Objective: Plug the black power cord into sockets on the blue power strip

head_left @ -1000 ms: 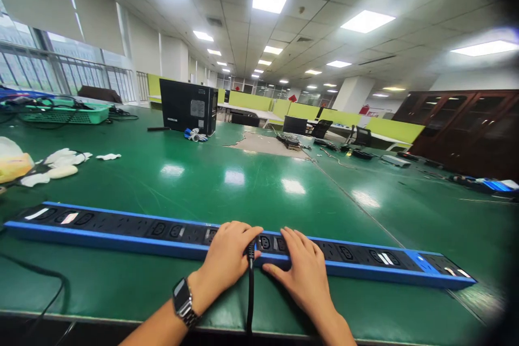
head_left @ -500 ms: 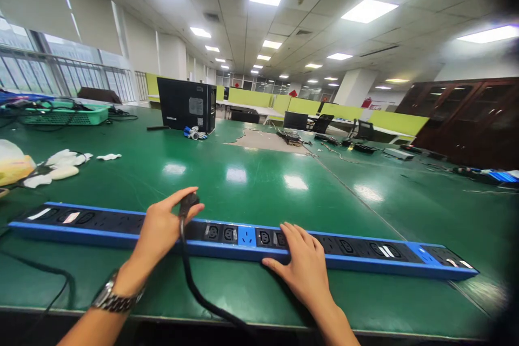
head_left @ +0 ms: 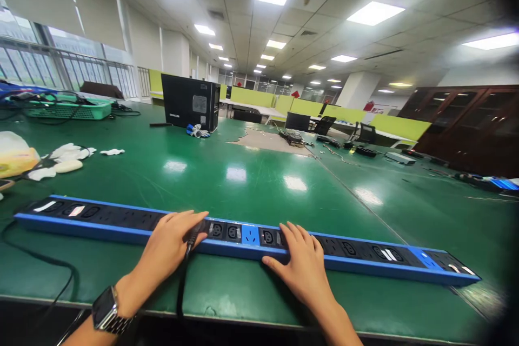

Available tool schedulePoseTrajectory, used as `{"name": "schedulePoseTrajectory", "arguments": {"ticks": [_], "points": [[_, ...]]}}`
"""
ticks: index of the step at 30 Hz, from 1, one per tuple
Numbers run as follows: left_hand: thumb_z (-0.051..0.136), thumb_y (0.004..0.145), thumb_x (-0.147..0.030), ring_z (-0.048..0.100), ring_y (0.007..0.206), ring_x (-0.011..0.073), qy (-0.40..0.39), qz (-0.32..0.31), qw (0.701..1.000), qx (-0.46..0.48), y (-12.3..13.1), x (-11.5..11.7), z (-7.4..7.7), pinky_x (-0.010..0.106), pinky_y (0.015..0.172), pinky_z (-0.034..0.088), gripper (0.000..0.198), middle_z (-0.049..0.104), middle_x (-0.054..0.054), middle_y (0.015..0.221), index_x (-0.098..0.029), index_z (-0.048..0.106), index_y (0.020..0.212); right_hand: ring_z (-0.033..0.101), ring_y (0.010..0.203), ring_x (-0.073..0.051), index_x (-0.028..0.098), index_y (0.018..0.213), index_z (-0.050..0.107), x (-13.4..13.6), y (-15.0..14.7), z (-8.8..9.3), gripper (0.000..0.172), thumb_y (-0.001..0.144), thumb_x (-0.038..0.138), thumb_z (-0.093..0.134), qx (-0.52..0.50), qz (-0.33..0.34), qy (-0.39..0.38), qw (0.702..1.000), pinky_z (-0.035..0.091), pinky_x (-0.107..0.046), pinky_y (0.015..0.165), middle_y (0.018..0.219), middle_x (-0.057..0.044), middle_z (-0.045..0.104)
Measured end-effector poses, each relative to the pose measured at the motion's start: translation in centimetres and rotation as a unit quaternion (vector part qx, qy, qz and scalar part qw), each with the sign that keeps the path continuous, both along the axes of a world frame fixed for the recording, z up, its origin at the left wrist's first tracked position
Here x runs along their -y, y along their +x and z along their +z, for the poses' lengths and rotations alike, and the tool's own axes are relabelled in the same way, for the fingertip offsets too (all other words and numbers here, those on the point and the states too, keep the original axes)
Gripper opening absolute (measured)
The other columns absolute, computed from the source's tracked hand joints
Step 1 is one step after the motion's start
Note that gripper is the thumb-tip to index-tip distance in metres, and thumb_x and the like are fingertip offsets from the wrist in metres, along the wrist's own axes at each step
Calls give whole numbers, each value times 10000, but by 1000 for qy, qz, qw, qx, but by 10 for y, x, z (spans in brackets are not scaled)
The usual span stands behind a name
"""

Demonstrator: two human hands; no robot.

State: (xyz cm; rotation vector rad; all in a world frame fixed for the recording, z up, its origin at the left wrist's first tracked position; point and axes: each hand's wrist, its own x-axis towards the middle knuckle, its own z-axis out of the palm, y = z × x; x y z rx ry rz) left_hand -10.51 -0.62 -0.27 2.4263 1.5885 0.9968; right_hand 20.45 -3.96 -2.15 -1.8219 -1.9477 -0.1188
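Note:
A long blue power strip (head_left: 250, 235) with black socket faces lies across the front of the green table. My left hand (head_left: 172, 240), a watch on its wrist, is closed around a black power plug (head_left: 195, 231) at the strip's top face, left of the blue middle socket. Whether the plug's pins sit in a socket is hidden by the fingers. The plug's black cable (head_left: 183, 286) hangs over the table's front edge. My right hand (head_left: 302, 257) grips the strip just right of the middle, fingers over the top and thumb on the front side.
A black computer case (head_left: 184, 101) stands farther back with a blue-and-white glove (head_left: 197, 131) beside it. On the left are a green basket (head_left: 91, 109) of cables and white scraps (head_left: 67, 154). Electronic parts (head_left: 294, 138) lie at the back.
My left hand has lowered the plug from above the strip down to its sockets, and its wrist has turned. The cable now hangs straighter. My right hand has stayed on the strip.

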Motion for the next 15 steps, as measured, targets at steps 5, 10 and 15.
{"name": "schedulePoseTrajectory", "arguments": {"ticks": [5,10,15], "points": [[760,741,-395,563,1218,283,-22,-33,998,-40,-5,2,1,477,1064,390,912,617,88,1327,-276,264,1498,466,1258,-313,221,1293,543,-5,-63,20,580,775,449,672,-67,93,-9,993,275,-535,1081,1340,-98,576],[688,752,-218,576,1204,283,-7,-32,998,-44,-7,0,-5,473,1052,411,1042,627,109,1302,-247,3,1537,494,1181,-253,254,1274,541,-24,-136,36,490,806,354,645,-118,217,-8,969,310,-482,1058,1260,-43,630],[570,777,-134,592,1178,267,15,-36,998,-59,-9,-3,-11,460,1030,439,946,608,111,1317,-241,18,1538,562,1016,-174,322,1199,571,-32,-155,35,394,826,194,576,-190,263,32,945,269,-461,1069,1097,33,691]]}}
